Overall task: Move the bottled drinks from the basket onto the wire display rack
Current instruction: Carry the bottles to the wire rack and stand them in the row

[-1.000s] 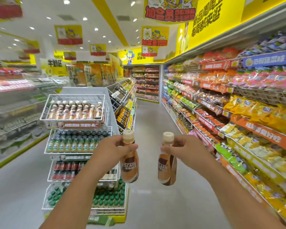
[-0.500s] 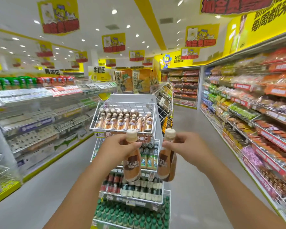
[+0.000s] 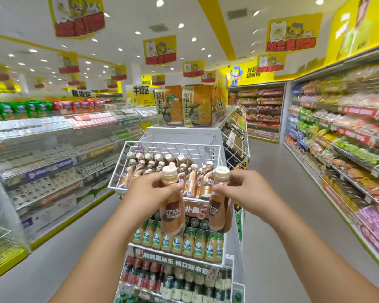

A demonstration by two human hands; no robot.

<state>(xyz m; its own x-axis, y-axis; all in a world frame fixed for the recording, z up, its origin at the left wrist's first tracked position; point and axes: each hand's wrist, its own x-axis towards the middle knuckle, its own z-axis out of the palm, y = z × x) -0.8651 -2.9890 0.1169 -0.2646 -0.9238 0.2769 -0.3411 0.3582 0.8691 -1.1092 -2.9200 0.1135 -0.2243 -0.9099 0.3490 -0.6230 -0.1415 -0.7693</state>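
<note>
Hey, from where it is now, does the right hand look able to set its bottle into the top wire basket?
Probably yes. The right hand holds its bottle upright at the top wire basket's front edge; the open top leaves the way free, though bottles crowd inside.

Single head-worn wide-angle view, looking forward and slightly down along a shop aisle; close on both hands, left hand (image 3: 149, 193) at 11 o'clock of centre, right hand (image 3: 247, 191) at 1 o'clock; rack (image 3: 169, 147) just beyond at 12 o'clock; shelves (image 3: 348, 149) at 3 o'clock; edges bowed by the lens.
</note>
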